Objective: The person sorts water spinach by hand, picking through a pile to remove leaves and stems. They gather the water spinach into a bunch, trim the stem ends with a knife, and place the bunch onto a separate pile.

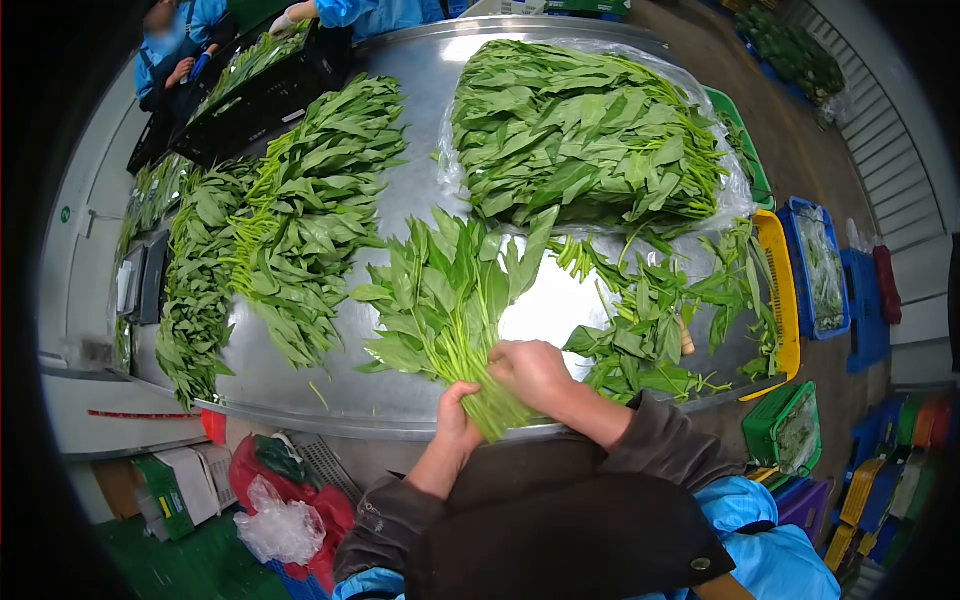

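A bunch of water spinach (440, 295) is held over the table's near edge, its leaves pointing away from me and its pale stems towards me. My left hand (457, 418) wraps round the stems from the left, low down near the cut ends. From the right, my right hand (535, 378) has its fingers curled against the same stems, a little higher; its fingertips are partly hidden. Loose, scattered water spinach stalks (650, 335) lie to the right of my right hand. A wooden handle (687, 338) shows among them.
A large pile of greens (590, 135) on plastic film covers the back right of the metal table (410, 190). Rows of bunches (310, 210) lie on the left. A black crate (255, 105) stands at back left, near co-workers (180, 50). A yellow crate (778, 290) borders the right edge.
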Available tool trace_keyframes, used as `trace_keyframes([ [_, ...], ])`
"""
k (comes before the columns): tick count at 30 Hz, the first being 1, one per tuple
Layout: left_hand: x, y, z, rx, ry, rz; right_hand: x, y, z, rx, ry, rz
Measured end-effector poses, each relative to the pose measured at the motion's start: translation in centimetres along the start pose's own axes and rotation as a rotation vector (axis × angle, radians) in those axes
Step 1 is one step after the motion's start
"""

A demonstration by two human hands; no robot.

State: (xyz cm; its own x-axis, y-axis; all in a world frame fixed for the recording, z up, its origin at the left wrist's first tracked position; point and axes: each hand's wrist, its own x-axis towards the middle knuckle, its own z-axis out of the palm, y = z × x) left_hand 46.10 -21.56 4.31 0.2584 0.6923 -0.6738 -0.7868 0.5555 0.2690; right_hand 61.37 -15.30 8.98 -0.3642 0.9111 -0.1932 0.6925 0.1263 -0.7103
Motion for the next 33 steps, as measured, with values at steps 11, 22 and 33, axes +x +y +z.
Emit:
trace_keyframes([
  [11,0.4,-0.5,-0.2,0.048,-0.045,-0.041,1.0,0.0,0.2,0.571,-0.183,0.190],
  [22,1.1,-1.3,-0.7,0.126,0.125,0.032,3.3,2.1,3.9,-0.067,0.060,-0.015],
  [33,0.6,-0.9,1.5,0.024,0.058,-0.006,-1.3,2.3,2.5,0.929,0.066,0.150],
])
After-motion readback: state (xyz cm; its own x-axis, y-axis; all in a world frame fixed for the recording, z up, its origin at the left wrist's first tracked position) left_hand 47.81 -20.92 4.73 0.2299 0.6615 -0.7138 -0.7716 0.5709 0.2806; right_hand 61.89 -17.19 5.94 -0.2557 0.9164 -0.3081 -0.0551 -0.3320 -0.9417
